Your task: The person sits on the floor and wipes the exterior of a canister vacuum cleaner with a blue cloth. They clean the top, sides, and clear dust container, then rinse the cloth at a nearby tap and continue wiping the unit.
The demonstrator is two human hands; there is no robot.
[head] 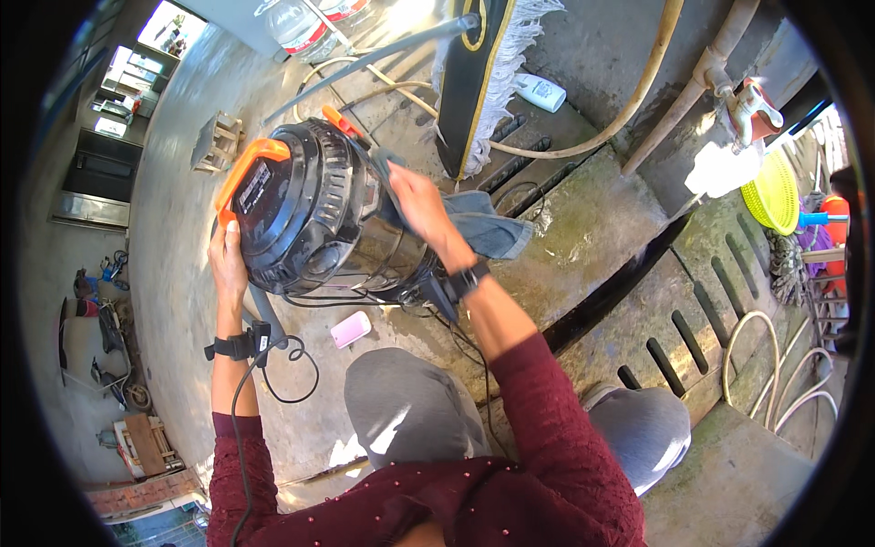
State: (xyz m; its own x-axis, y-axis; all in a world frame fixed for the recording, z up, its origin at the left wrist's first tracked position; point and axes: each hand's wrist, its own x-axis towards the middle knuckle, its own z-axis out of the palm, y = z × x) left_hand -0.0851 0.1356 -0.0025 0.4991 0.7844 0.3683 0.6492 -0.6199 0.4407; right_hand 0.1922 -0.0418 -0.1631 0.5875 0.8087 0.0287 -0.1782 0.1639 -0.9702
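Note:
A black drum-type vacuum cleaner (321,198) with an orange carry handle (254,164) lies tilted before my knees, its top facing left. My left hand (228,263) grips the top's rim by the lower end of that handle. On the opposite side, my right hand (422,208) presses a blue-grey cloth (487,224) against the body; the cloth's loose end hangs to the right. An orange latch (342,123) sticks out at the far side. Below the drum runs a black power cord (342,299).
A pink rounded object (351,329) lies on the concrete floor. A mop head (478,89) stands ahead, near a white bottle (540,92). At right, water runs from a tap (748,113) toward a slotted drain channel (615,287). A beige hose (601,140) curves past the mop.

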